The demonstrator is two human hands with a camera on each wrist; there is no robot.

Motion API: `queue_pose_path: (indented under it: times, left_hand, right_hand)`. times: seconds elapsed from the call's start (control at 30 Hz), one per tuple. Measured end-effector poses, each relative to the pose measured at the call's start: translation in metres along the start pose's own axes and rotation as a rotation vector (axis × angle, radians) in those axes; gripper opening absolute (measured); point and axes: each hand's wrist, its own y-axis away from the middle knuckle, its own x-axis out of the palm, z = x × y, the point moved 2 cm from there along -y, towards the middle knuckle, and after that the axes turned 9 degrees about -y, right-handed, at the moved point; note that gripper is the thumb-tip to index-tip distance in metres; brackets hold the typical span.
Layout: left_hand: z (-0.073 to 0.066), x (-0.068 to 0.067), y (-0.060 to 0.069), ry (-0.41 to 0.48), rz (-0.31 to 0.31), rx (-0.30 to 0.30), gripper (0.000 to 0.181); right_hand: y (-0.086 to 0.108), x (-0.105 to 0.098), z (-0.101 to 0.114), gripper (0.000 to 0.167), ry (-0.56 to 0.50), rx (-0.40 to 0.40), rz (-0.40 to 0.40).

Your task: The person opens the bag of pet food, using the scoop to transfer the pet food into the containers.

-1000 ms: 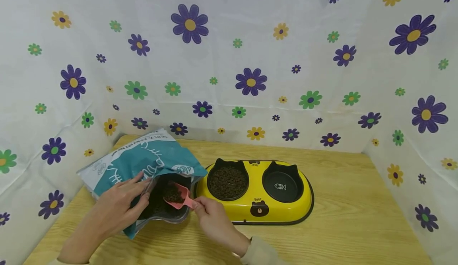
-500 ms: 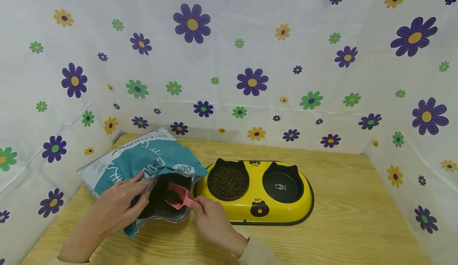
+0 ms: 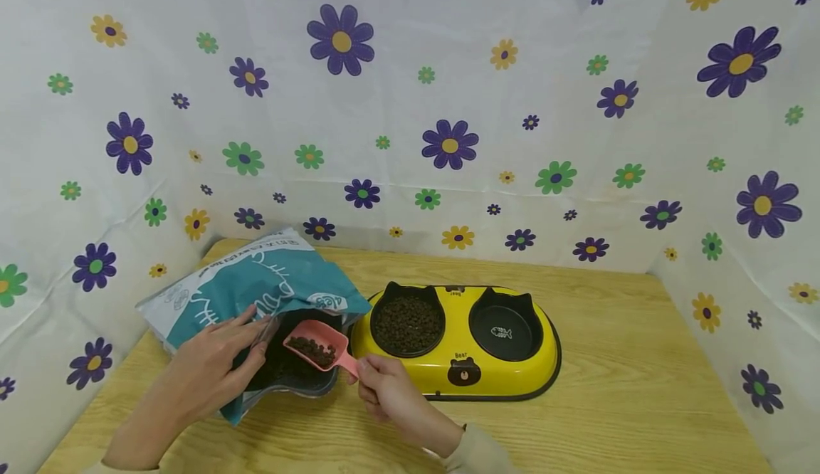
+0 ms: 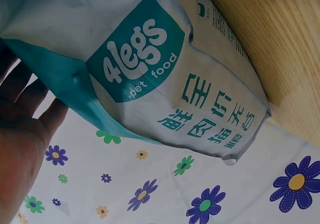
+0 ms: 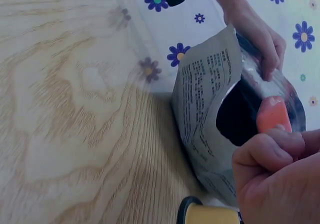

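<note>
A teal and white pet food bag (image 3: 256,282) lies on its side at the left, its mouth facing the person. The left hand (image 3: 214,364) grips the bag's edge at the mouth, thumb inside and fingers over the top; the bag (image 4: 145,59) fills much of the left wrist view. Between thumb and fingers the right hand (image 3: 400,396) pinches the handle of a pink scoop (image 3: 323,335), which holds brown kibble at the bag's mouth. In the right wrist view the scoop (image 5: 274,115) shows its underside above the right hand (image 5: 280,174).
Right of the bag stands a yellow double feeder (image 3: 458,381). Its left bowl holds kibble (image 3: 408,324); the right bowl (image 3: 506,332) shows a fish print and no kibble. A flower-patterned cloth (image 3: 384,104) rises behind and beside the wooden table (image 3: 615,388).
The scoop has risen from inside the bag toward its mouth and levelled, with kibble in it. The right hand has shifted slightly right and down. The left hand stays on the bag.
</note>
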Motion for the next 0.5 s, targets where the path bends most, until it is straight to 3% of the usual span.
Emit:
queue_pose_path:
  times: [0.23,0.5]
  left_hand:
    - [0.0,0.0,-0.001,0.013,-0.055,0.006,0.037]
    - [-0.001,0.0,0.0,0.015,-0.055,0.007,0.037]
  right_hand:
    - [0.012,-0.011,0.003,0.033,0.024,0.015,0.109]
    - [0.025,-0.032,0.009,0.03,0.021,-0.028,0.163]
